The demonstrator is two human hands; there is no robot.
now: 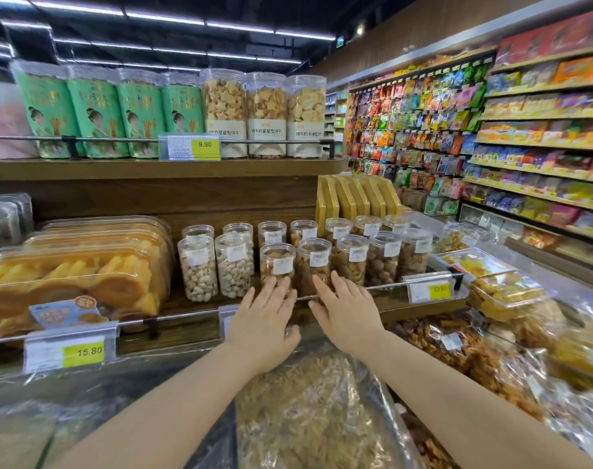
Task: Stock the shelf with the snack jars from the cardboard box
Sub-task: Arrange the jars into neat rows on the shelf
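- A supermarket aisle is seen, lit by ceiling strip lights (166, 16) from 10 to 1 o'clock of the view.
- Wall shelving (539, 114), packed with coloured packets, is seen from 1 to 3 o'clock.
- A wooden shelf (390, 301) is set across the middle of the view, and an upper shelf (153, 167) is fixed at 12 o'clock of it.
- Bagged snacks (308, 418) in clear wrap are laid at 6 o'clock, under both forearms.
- Clear clamshell boxes (75, 265) of yellow pastry are stacked at 9 o'clock of the jars.
- Green canisters (95, 113) and tall biscuit jars (266, 113) are lined up on the upper shelf.
- Flat yellow boxes (356, 198) are stood on edge at 1 o'clock of the jars.
- The snack jars (351, 262) are stood in two rows on the wooden shelf, at 12 o'clock of the hands; each is upright, its long axis vertical, its lid on top and its white label turned to the viewer.
- A metal rail (173, 319) is run along the shelf front, and it is crossed by both hands.
- The left hand (264, 319) is laid with straight fingers against the front of one front-row jar (277, 265); its grip is apart and nothing is clasped.
- The right hand (347, 313) is laid likewise against the neighbouring jar (313, 262) at 3 o'clock of the first; its grip is apart too.
- Price tags are clipped to the rails: 15.80 (68, 353) at 8 o'clock, 9.90 (190, 147) at 11 o'clock, and a blurred one (430, 291) at 3 o'clock.
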